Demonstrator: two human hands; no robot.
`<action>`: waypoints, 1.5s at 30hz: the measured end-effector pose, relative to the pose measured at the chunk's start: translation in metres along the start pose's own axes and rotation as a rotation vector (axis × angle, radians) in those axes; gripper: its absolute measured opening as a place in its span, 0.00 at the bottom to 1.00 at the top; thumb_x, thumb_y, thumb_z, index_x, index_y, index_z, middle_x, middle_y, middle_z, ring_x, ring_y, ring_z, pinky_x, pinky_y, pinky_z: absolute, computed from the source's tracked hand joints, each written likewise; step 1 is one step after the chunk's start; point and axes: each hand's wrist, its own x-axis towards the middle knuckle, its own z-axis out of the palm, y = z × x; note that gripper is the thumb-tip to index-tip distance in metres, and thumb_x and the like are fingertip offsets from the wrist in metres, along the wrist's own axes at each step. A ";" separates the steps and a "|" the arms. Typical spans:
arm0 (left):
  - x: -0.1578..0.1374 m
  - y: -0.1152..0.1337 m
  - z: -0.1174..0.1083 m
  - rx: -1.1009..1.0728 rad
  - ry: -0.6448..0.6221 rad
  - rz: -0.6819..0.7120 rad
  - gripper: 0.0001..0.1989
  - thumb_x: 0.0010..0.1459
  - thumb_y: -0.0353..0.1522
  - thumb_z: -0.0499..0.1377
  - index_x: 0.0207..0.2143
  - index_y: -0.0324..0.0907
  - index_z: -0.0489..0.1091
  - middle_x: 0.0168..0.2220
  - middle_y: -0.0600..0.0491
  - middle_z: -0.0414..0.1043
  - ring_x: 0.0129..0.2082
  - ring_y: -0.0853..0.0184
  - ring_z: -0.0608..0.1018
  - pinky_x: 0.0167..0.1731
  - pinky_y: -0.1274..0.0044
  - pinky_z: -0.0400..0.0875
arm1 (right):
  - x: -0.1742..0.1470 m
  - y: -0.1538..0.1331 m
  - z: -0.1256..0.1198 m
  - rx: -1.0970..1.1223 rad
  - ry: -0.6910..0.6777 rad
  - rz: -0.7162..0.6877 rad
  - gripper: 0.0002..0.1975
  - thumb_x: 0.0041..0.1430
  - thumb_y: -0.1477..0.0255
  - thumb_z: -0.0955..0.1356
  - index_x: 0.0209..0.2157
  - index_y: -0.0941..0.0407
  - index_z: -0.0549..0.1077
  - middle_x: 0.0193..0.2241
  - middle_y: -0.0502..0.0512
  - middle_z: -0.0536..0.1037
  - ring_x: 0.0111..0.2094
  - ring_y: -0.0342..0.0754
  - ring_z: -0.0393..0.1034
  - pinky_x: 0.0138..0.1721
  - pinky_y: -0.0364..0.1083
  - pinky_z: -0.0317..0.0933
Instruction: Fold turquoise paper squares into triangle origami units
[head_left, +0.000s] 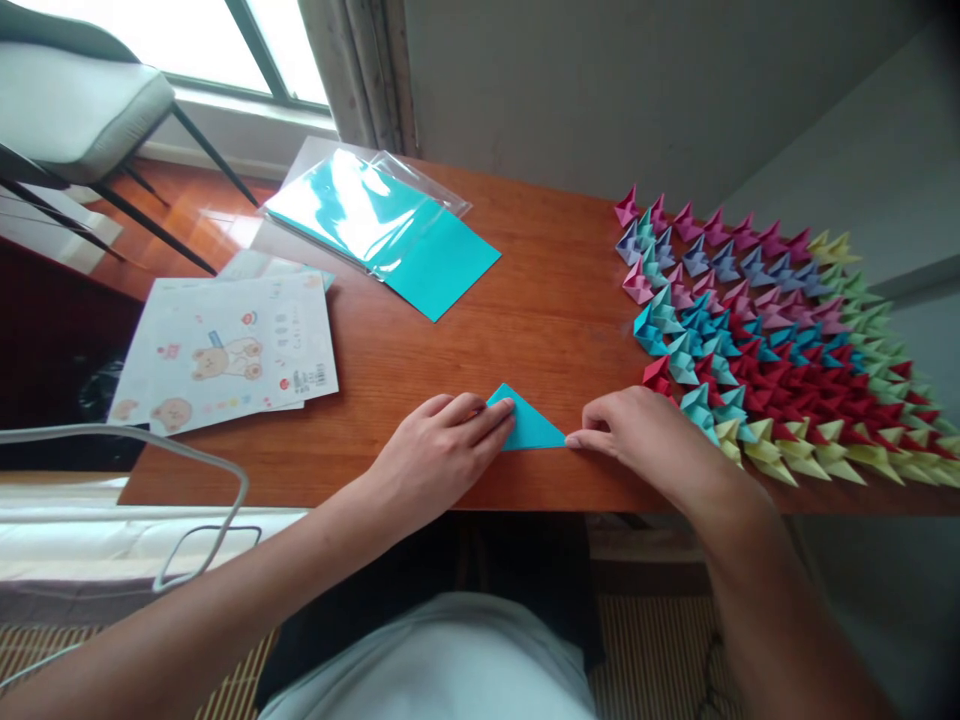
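A turquoise sheet of origami paper (531, 428), folded into a triangle, lies flat near the front edge of the wooden table, its peak pointing away from me. My left hand (446, 445) rests over its left part, fingers stretched flat and pressing down; that corner is hidden beneath them. At the right corner, my right hand (637, 430) pinches the tip between thumb and forefinger. Rows of folded paper cranes (772, 370) in red, pink, purple, blue, green and yellow stand just right of my right hand.
A clear plastic packet of turquoise paper (405, 230) lies at the back left. Nearer me are white sheets with bear drawings (240, 350). A white cable (187, 450) loops past the table's left end. A chair (90, 100) stands by the window.
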 end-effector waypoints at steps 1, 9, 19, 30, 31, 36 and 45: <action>0.000 0.000 0.000 -0.008 -0.001 -0.003 0.15 0.70 0.28 0.51 0.53 0.40 0.74 0.59 0.53 0.74 0.46 0.62 0.74 0.43 0.71 0.68 | -0.005 0.002 0.002 0.012 0.016 -0.004 0.14 0.57 0.65 0.74 0.19 0.53 0.76 0.18 0.51 0.76 0.20 0.46 0.68 0.23 0.45 0.47; 0.000 0.001 0.002 -0.061 -0.017 -0.053 0.14 0.68 0.29 0.54 0.53 0.42 0.74 0.58 0.50 0.74 0.45 0.62 0.75 0.43 0.69 0.68 | -0.017 -0.015 0.025 0.186 0.275 -0.009 0.05 0.63 0.68 0.70 0.33 0.53 0.76 0.31 0.52 0.79 0.32 0.49 0.73 0.33 0.46 0.59; 0.000 0.003 0.003 -0.244 0.020 -0.174 0.17 0.66 0.27 0.54 0.55 0.41 0.71 0.61 0.48 0.70 0.51 0.58 0.74 0.50 0.65 0.73 | -0.016 -0.031 0.048 0.388 0.490 0.047 0.04 0.64 0.71 0.67 0.33 0.53 0.70 0.27 0.49 0.77 0.27 0.47 0.71 0.30 0.45 0.59; 0.018 0.006 -0.018 -0.458 -0.034 -0.321 0.31 0.62 0.39 0.61 0.65 0.43 0.59 0.63 0.43 0.67 0.56 0.54 0.76 0.51 0.64 0.76 | -0.025 -0.048 0.019 0.477 0.751 -0.117 0.05 0.65 0.70 0.66 0.34 0.52 0.74 0.30 0.50 0.80 0.29 0.46 0.74 0.33 0.44 0.68; 0.019 0.007 -0.019 -0.489 -0.033 -0.335 0.30 0.62 0.39 0.61 0.64 0.43 0.59 0.63 0.43 0.67 0.55 0.54 0.77 0.50 0.65 0.76 | -0.025 -0.050 0.018 0.484 0.765 -0.126 0.05 0.65 0.70 0.66 0.35 0.52 0.74 0.31 0.50 0.80 0.29 0.46 0.74 0.33 0.44 0.68; 0.021 0.006 -0.023 -0.782 0.000 -0.367 0.29 0.62 0.37 0.61 0.63 0.42 0.62 0.62 0.43 0.68 0.56 0.56 0.76 0.52 0.66 0.75 | -0.027 -0.054 0.017 0.677 0.732 -0.107 0.11 0.64 0.65 0.70 0.47 0.51 0.74 0.36 0.52 0.80 0.35 0.48 0.75 0.39 0.46 0.70; 0.024 0.008 -0.025 -1.620 -0.068 -0.492 0.28 0.62 0.37 0.63 0.63 0.43 0.63 0.52 0.46 0.76 0.47 0.61 0.80 0.48 0.70 0.78 | -0.021 -0.042 0.035 0.968 0.588 -0.145 0.19 0.59 0.61 0.74 0.50 0.50 0.74 0.39 0.54 0.80 0.40 0.50 0.77 0.43 0.49 0.72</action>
